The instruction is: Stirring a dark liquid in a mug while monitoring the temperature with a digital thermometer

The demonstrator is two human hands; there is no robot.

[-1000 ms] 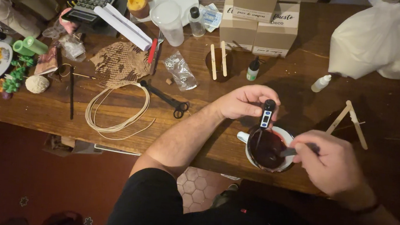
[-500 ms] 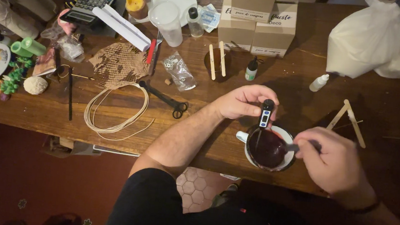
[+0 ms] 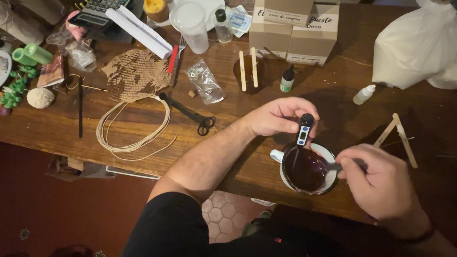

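Note:
A white mug [image 3: 305, 170] with dark red-brown liquid stands near the front edge of the wooden table [image 3: 130, 131]. My left hand [image 3: 278, 116] pinches the black head of a digital probe thermometer [image 3: 304, 130] whose stem dips into the liquid. Just right of the mug, my right hand [image 3: 381, 184] is closed on the handle of a spoon-like stirrer [image 3: 339, 165] that reaches into the mug.
Black scissors [image 3: 189, 113] and a coil of pale cord [image 3: 131, 126] lie to the left. Behind are cardboard boxes [image 3: 294, 19], a small dropper bottle [image 3: 287, 79], wooden sticks [image 3: 248, 67], a clear cup [image 3: 190, 25], a calculator [image 3: 99, 4] and white bags [image 3: 436, 41].
My right hand has shifted slightly at the mug's right rim with the stirrer. The left hand and thermometer stay in place.

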